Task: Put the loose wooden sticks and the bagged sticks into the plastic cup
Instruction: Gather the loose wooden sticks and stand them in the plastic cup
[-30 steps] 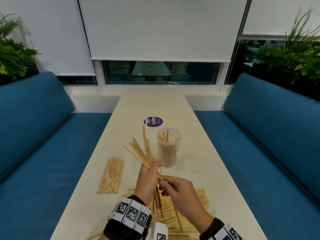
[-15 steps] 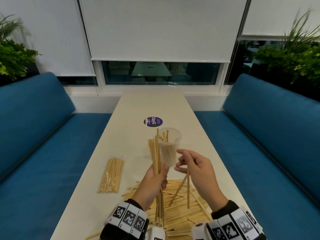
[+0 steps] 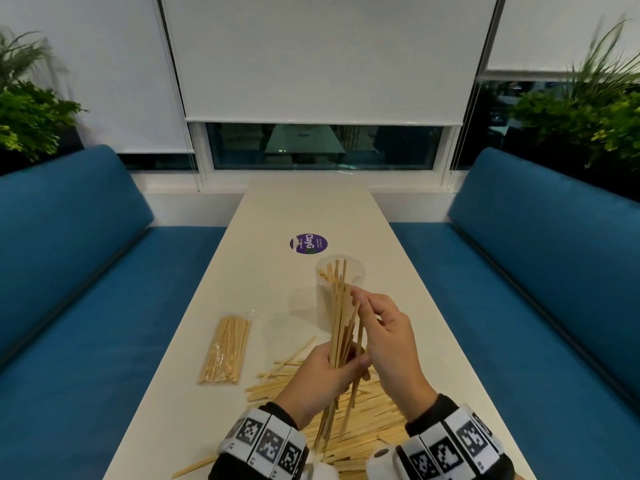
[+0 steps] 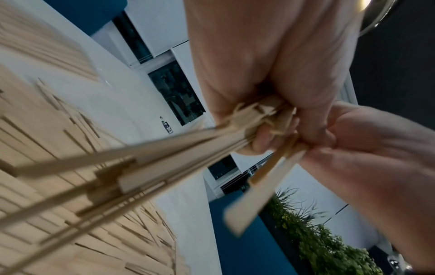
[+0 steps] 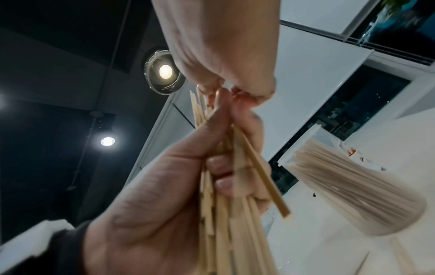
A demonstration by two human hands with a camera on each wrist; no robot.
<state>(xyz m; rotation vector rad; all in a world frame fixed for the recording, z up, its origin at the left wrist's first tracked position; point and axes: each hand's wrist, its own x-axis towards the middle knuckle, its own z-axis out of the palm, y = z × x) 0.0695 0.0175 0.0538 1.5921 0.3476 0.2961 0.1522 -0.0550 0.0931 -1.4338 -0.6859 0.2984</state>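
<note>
My left hand grips a bundle of loose wooden sticks upright, just in front of the clear plastic cup. The cup stands on the table and holds several sticks. My right hand is against the bundle's right side and pinches a couple of sticks near their upper part. The right wrist view shows the left hand's fingers wrapped round the bundle and the cup to the right. A pile of loose sticks lies under my hands. The bagged sticks lie to the left.
The long cream table runs away from me, with a round purple sticker beyond the cup. Blue benches flank both sides. A single stick lies near the front left edge.
The left hand's fanned bundle has turned upright and moved in front of the cup. My right hand, apart half a second ago with two sticks, has come in against the bundle.
</note>
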